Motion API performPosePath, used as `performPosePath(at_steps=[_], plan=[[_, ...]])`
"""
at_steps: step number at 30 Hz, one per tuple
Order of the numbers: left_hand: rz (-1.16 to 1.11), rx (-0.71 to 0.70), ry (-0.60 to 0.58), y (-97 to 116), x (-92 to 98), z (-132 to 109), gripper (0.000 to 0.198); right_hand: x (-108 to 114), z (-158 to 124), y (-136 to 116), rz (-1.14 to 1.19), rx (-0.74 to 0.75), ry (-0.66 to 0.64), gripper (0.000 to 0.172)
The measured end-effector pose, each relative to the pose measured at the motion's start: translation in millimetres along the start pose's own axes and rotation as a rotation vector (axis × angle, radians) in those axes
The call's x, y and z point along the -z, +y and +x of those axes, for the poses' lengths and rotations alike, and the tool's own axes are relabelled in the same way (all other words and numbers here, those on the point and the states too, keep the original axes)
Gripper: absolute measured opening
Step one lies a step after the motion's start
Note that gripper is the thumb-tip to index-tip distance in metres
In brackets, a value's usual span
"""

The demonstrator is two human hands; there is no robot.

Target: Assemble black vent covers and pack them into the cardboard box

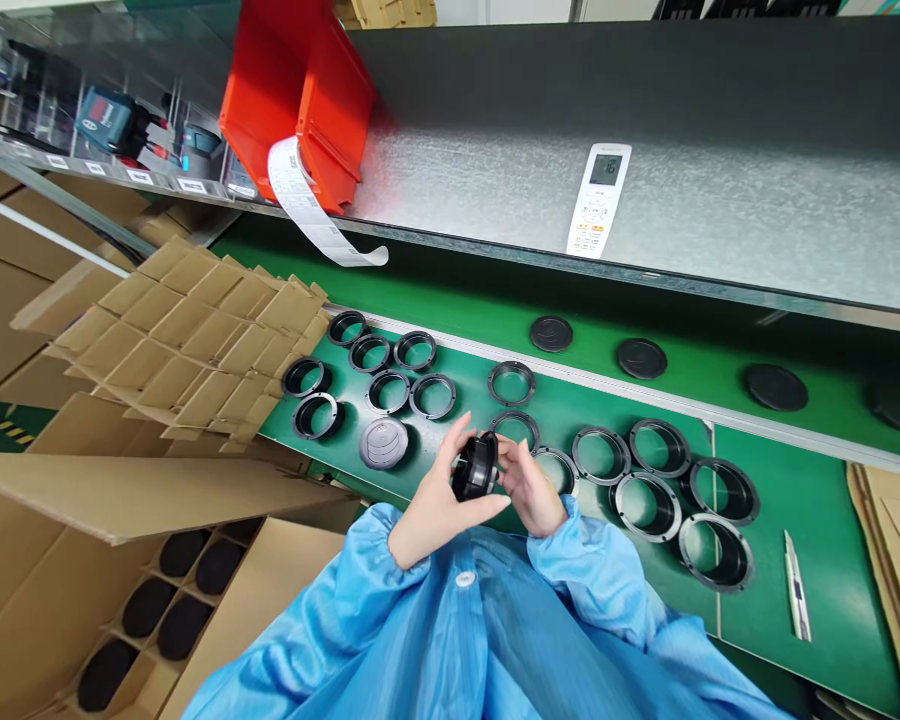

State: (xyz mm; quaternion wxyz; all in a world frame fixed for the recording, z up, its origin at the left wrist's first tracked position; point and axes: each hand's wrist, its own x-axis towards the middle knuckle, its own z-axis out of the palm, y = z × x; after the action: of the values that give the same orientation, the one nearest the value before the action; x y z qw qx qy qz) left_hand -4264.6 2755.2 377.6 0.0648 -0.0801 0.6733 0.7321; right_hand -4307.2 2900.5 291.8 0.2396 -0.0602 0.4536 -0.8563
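A black flanged ring (476, 467) is held up on edge in front of my body, its flange facing right. My left hand (439, 495) grips it from the left, thumb below and fingers above. On the other side my right hand (531, 485) has its bent fingertips at the rim. Whether a cap sits inside the ring cannot be made out. Just left of my hands, a ring closed by a ridged disc (384, 442) lies on the green bench. Behind and right of my hands lie several open black rings (511, 383), partly hidden by my right hand.
More rings (712, 553) lie to the right, near a utility knife (796, 585). Black discs (641, 358) line the back strip. At left are cardboard dividers (202, 335) and an open carton (255, 590) holding black round parts. A metal shelf (480, 130) overhangs the bench, carrying a red bin (337, 110) and a remote control (598, 200).
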Motion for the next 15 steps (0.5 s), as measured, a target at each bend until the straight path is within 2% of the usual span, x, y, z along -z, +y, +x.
performPosePath(at_steps=[3,5,7,10,15], plan=[[0.291,-0.192,0.055,1,-4.5,0,0.103,-1,-1,-6,0.097,-0.086,0.022,0.058],[0.466,-0.253,0.044,1,-7.2,0,0.103,1,-3,-9,0.12,-0.097,0.031,0.054],[0.59,-0.277,0.013,2,-9.3,-1,0.107,3,-5,-11,0.121,-0.087,0.032,0.042],[0.62,-0.27,-0.005,5,-12.0,-1,0.109,4,-7,-16,0.126,-0.105,0.023,0.03],[0.522,-0.216,0.002,16,-17.3,-2,0.101,2,-10,-23,0.169,-0.149,0.014,0.029]])
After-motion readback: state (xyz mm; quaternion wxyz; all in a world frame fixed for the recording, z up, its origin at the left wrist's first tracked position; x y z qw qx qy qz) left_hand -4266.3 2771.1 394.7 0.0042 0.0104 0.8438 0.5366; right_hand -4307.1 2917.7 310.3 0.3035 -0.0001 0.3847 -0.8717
